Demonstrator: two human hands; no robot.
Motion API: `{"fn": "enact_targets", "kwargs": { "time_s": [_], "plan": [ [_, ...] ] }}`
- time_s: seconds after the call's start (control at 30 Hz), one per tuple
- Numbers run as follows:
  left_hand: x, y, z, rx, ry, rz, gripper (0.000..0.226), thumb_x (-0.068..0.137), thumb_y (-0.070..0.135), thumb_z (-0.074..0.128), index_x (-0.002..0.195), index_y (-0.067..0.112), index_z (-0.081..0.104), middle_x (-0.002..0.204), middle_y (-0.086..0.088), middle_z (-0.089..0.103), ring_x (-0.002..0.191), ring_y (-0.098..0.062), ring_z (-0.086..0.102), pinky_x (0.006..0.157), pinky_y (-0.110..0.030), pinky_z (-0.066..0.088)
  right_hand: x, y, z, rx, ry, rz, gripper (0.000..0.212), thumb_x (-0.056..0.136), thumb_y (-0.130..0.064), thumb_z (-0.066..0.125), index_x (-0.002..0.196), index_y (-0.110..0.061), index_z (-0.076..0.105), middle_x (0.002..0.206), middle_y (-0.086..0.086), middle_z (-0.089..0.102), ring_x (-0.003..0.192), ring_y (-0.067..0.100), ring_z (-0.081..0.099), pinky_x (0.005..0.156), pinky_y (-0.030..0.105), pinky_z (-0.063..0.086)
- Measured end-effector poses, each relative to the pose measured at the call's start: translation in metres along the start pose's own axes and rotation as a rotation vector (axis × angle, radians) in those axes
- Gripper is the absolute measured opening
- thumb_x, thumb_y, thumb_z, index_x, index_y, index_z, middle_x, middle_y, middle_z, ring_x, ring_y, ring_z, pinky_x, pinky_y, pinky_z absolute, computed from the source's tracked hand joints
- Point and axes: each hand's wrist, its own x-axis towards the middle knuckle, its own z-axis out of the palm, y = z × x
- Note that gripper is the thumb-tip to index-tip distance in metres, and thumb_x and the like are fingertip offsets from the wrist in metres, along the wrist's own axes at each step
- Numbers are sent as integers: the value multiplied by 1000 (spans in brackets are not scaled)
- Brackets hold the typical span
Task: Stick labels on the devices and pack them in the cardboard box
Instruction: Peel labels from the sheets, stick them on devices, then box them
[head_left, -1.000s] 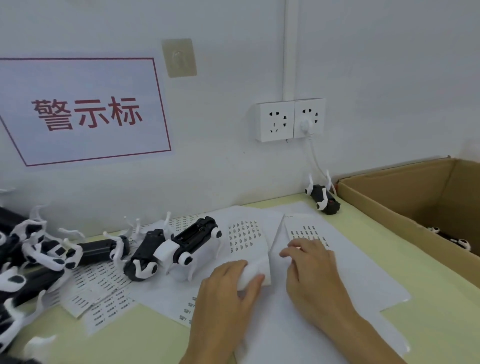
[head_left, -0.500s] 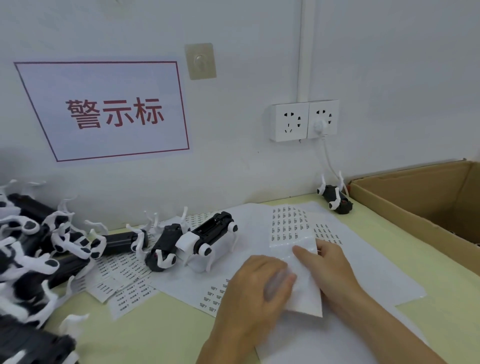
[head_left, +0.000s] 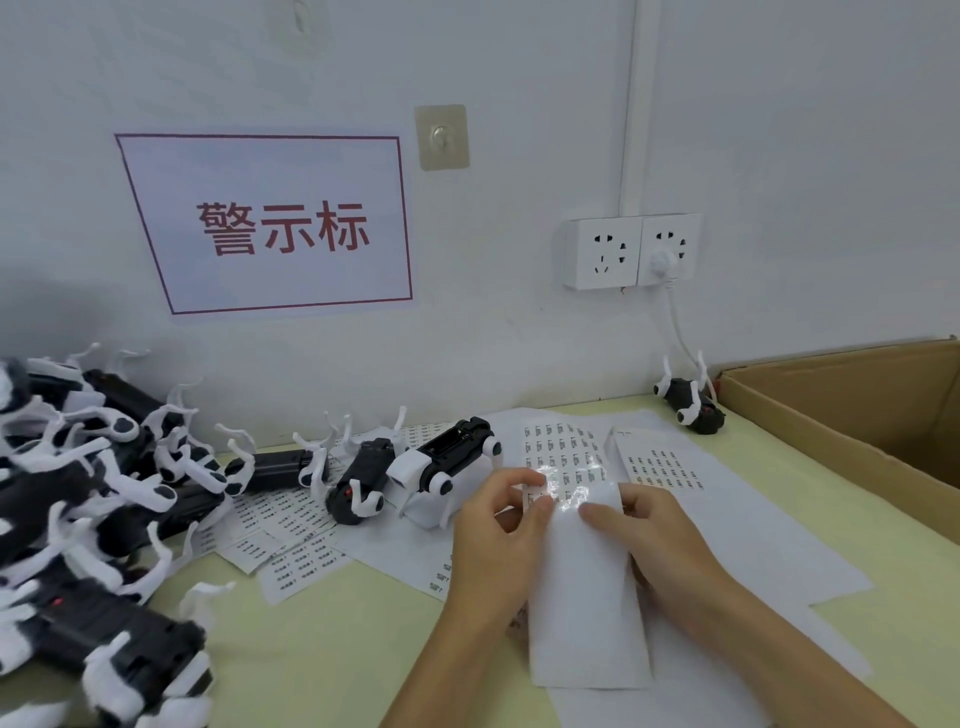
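Observation:
A white label sheet (head_left: 584, 587) with small printed labels on its upper part is lifted off the table. My left hand (head_left: 498, 535) pinches its left edge and my right hand (head_left: 660, 540) holds its right edge, thumb on the front. Just left of my hands stands a black-and-white device (head_left: 447, 462) with white legs, and another lies beside it (head_left: 361, 480). The open cardboard box (head_left: 841, 441) sits at the right edge.
A pile of black-and-white devices (head_left: 88, 493) fills the left side. More label sheets (head_left: 280, 525) lie spread on the yellow-green table (head_left: 322, 649). One device (head_left: 693, 402) lies by the wall below the wall socket (head_left: 631, 252), whose cable hangs down.
Both hands have lifted the label sheet off the table and raised it upright; the view has tilted down and left, showing more of the device pile.

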Motion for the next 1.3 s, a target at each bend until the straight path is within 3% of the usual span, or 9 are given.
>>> {"fn": "enact_targets", "kwargs": {
  "time_s": [0.17, 0.27, 0.33, 0.4, 0.5, 0.63, 0.8, 1.13, 1.3],
  "plan": [
    [-2, -5, 2, 118, 14, 62, 18, 92, 11, 66, 91, 28, 69, 64, 21, 57, 56, -1, 48, 56, -13, 39, -3, 5, 6, 46, 89, 15, 14, 92, -11, 65, 91, 1, 72, 96, 26, 72, 96, 46, 68, 90, 60, 52],
    [-3, 1, 4, 311, 10, 181, 13, 92, 15, 66, 90, 28, 69, 92, 16, 62, 75, 5, 55, 65, -7, 39, -5, 7, 10, 47, 117, 0, 14, 92, -12, 66, 88, 0, 73, 95, 27, 72, 88, 40, 70, 86, 56, 54],
    [1, 8, 2, 459, -27, 227, 6, 92, 22, 65, 93, 27, 68, 113, 10, 49, 89, 14, 50, 71, -7, 40, -6, 7, 11, 38, 122, -22, 13, 92, -12, 67, 87, -5, 76, 91, 22, 74, 88, 39, 71, 84, 51, 55],
    [5, 18, -1, 605, -72, 239, 4, 94, 28, 62, 96, 28, 65, 119, 9, 39, 91, 7, 50, 76, -22, 49, -7, 7, 11, 46, 113, -36, 13, 92, -15, 68, 87, -7, 77, 91, 20, 75, 92, 41, 71, 88, 53, 54],
    [5, 30, -5, 695, -99, 280, 10, 94, 29, 60, 103, 26, 63, 116, 10, 44, 102, -7, 50, 81, -31, 50, -8, 3, 11, 61, 74, -50, 14, 93, -17, 67, 89, -7, 77, 93, 23, 74, 91, 39, 71, 89, 54, 53],
    [-9, 21, -24, 708, -68, 375, 10, 93, 30, 61, 102, 27, 61, 111, 19, 51, 107, 3, 44, 81, -12, 39, -13, 0, 19, 37, -27, -39, 26, 96, -6, 61, 93, -23, 81, 95, 7, 78, 93, 26, 74, 89, 43, 57],
    [-21, 0, -42, 581, -30, 346, 11, 93, 23, 66, 103, 27, 63, 108, 17, 58, 109, 4, 47, 88, -5, 33, -16, 4, 29, -7, -65, -10, 22, 93, -11, 67, 90, -27, 81, 92, 3, 79, 86, 21, 76, 81, 35, 56],
    [-22, -3, -38, 758, -8, 564, 3, 88, 16, 65, 86, 16, 68, 88, 6, 67, 89, -17, 58, 77, -35, 52, -14, 6, 33, -148, -51, -11, 15, 92, -18, 69, 83, -23, 80, 82, 6, 78, 81, 24, 75, 83, 43, 59],
    [-24, -4, -37, 820, -7, 581, 7, 86, 14, 64, 79, 14, 66, 79, 3, 65, 80, -19, 59, 69, -29, 46, -13, 9, 37, -227, -34, -62, 19, 91, -19, 67, 77, -10, 77, 80, 17, 74, 79, 38, 69, 72, 41, 55]
  ]
}}
